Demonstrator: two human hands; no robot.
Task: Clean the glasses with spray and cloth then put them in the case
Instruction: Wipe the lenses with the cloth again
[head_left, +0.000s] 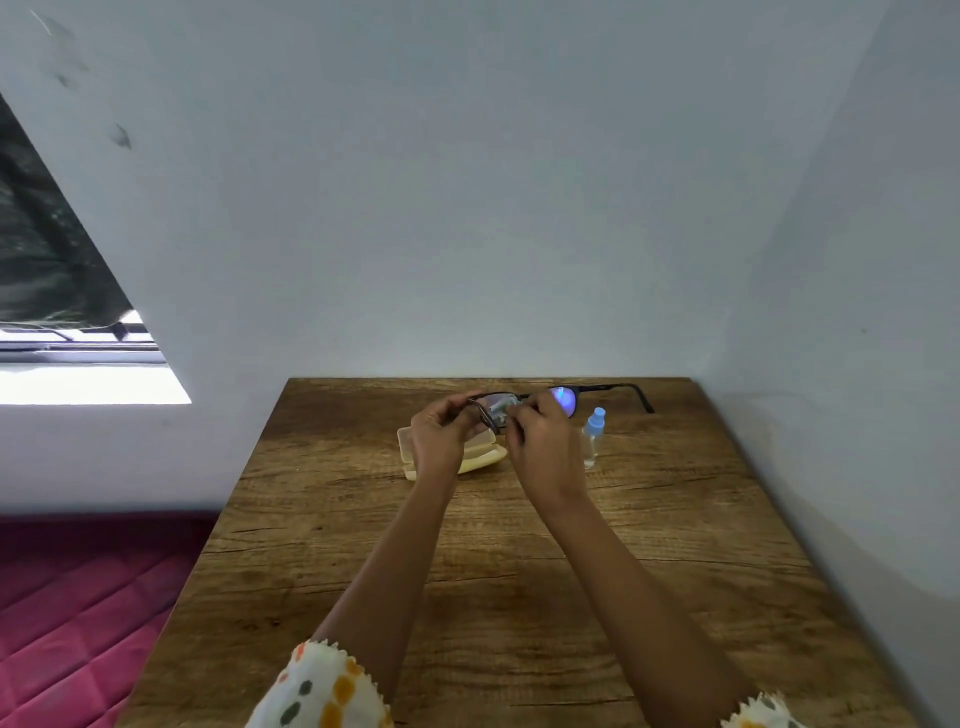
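Over the far end of the grained wooden bench (519, 571), the left hand (441, 434) gripped the dark thin-rimmed glasses (563, 399). The right hand (540, 441) pinched a pale cloth (500, 406) against one lens. Beneath lay an open cream case (480, 460).

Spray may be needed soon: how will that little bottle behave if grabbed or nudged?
The spray bottle stands upright, slim and tall, so a sideways nudge would probably tip it. Its clear body looks like thin plastic: likely light, perhaps slick.
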